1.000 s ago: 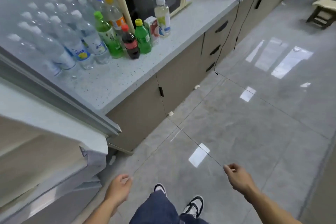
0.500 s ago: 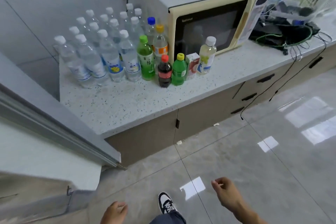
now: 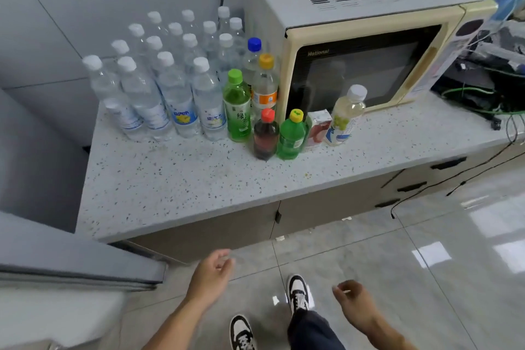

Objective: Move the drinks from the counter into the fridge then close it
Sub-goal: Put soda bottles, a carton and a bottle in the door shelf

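Both hands now sit higher than before, the left hand (image 3: 211, 274) and right hand (image 3: 353, 300) loosely curled, seemingly holding nothing, below the surface (image 3: 176, 193) where the drinks (image 3: 237, 106) stand clustered beside the microwave (image 3: 360, 45).

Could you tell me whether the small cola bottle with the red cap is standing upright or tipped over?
Upright. The cola bottle stands on its base on the counter, red cap on top.

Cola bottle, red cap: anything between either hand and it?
Nothing visible. The cola bottle stands in the front row; bare counter lies before it. Left hand and right hand are empty, below the counter edge.
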A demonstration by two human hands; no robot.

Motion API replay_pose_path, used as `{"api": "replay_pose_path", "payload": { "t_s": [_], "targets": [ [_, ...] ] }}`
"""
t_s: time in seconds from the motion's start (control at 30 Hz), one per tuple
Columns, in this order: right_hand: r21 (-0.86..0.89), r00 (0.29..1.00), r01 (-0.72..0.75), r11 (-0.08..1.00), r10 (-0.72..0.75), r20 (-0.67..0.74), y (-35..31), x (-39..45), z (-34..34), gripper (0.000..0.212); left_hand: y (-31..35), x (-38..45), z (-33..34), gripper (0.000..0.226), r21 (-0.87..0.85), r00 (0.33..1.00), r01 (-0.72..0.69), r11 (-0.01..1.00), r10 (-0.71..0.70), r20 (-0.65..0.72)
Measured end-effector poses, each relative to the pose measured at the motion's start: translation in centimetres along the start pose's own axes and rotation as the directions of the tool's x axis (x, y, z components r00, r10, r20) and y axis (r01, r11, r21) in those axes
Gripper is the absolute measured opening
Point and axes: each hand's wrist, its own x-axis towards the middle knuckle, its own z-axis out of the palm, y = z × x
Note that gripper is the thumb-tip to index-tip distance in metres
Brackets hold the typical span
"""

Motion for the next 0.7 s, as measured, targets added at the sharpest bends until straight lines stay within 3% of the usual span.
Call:
{"api": "replay_pose_path", "payload": {
  "t_s": [0.13, 0.23, 0.43, 0.53, 0.6, 0.7],
  "targets": [
    [0.018, 0.973, 0.229, 0.973, -0.229, -0.019, -8.8, 3.4, -4.2, 0.02, 9.3, 2.2, 0.0, 0.036, -0.048, 0.984, -0.162, 0.986, 0.158, -0.079],
    [0.022, 0.894, 0.444, 0.896, -0.441, -0.08, -16.4, 4.7, -7.7, 0.022, 16.1, 4.1, -0.7, 0.043, 0.027, 0.939, -0.264, 0.964, 0.264, -0.219],
    [-0.065, 0.532, 0.831, 0.553, -0.823, -0.2, -27.2, 5.9, -12.5, 0.041, 25.2, 7.0, -1.8, 0.063, 0.296, 0.767, -0.38, 0.876, 0.478, -0.429],
    [-0.15, 0.405, 0.89, 0.431, -0.898, -0.173, -30.5, 7.1, -13.4, 0.053, 26.8, 8.0, -1.9, 0.062, 0.498, 0.678, -0.421, 0.758, 0.628, -0.383],
    [-0.224, 0.394, 0.885, 0.408, -0.913, -0.103, -32.0, 8.1, -13.5, 0.057, 27.2, 8.5, -1.9, 0.063, 0.546, 0.696, -0.416, 0.727, 0.641, -0.322],
    [-0.253, 0.445, 0.866, 0.432, -0.895, -0.006, -32.9, 9.2, -12.8, 0.063, 27.1, 9.2, -1.6, 0.057, 0.499, 0.75, -0.406, 0.765, 0.591, -0.296]
  ]
}}
